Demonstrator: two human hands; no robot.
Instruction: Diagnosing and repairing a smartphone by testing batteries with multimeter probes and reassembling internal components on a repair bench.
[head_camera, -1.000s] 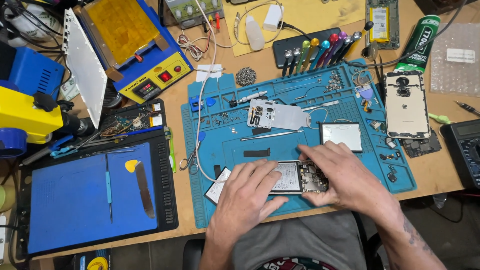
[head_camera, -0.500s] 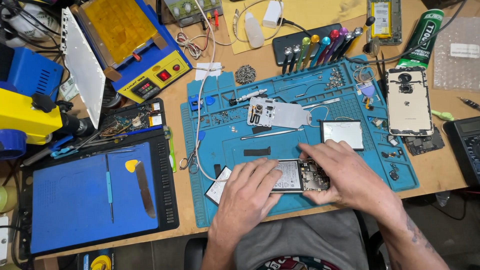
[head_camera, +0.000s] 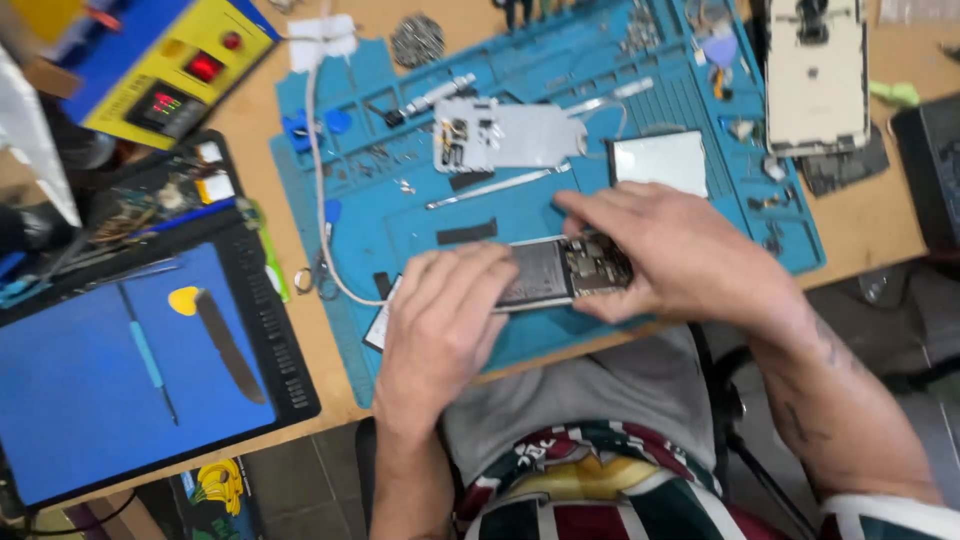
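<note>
Workspace: wooden table under a blue repair mat, crowded with parts and tools right up to the near edge.
Left hand: my left hand lies flat, fingers spread, pressing down on the near end of the opened phone; not curled around it.
Right hand: my right hand pinches the far end of the phone, fingertips on the exposed circuit board, thumb underneath its edge.
Phone position: on the mat at the table's near edge, just above my lap, back removed, battery and board showing.
Risk, drop: the phone sits so close to the near edge that a slip of either hand could send it off into my lap or to the floor.
Risk, board: my fingertips rest on bare components; I judge that pressing hard or twisting could bend a connector or tear a flex.
Risk, cable: the white cable loops just beside my left hand and could snag and drag things.
Risk, small parts: loose screws on the mat's far side could scatter if the mat is bumped.
Nearby: metal shield plate, tweezers, and a small glass panel beyond the phone; another phone frame at the far right.
Left side: dark tray with a blue pad; yellow heating station at the far left corner.
Hidden: most of the phone under my hands; what my right fingertips actually grip I cannot tell. Heating station and phone frame are cut off at the top.
</note>
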